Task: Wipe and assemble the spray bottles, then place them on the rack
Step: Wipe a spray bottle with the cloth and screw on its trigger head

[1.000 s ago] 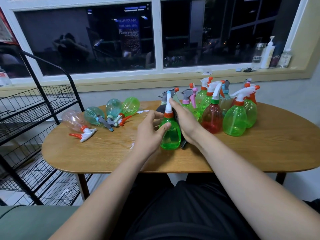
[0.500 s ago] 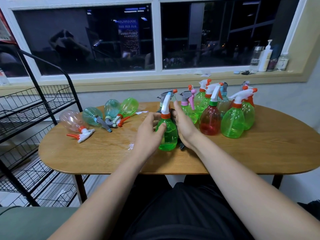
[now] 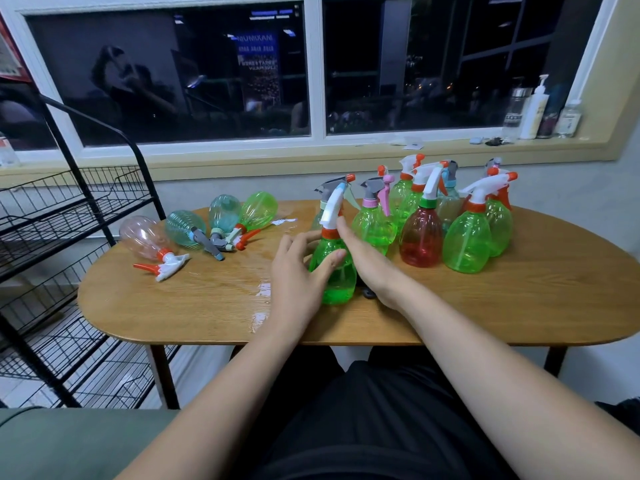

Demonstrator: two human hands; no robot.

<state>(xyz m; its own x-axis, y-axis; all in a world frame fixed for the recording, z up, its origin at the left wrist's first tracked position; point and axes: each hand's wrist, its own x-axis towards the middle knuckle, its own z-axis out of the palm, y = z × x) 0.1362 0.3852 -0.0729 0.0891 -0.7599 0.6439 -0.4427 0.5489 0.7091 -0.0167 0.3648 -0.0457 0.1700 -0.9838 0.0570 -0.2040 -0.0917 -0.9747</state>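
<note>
My left grip wraps the belly of the bottle, light and slippery I think; right grip, flat, presses its side.

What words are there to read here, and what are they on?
"MAXIMUM", maybe mirrored: blue banner in the dark window glass; lower lines blurred.
Too small: white label on clear bottle on windowsill.
Blurred: red poster at left edge.
No words: nearest green plastic spray bottle.
</note>
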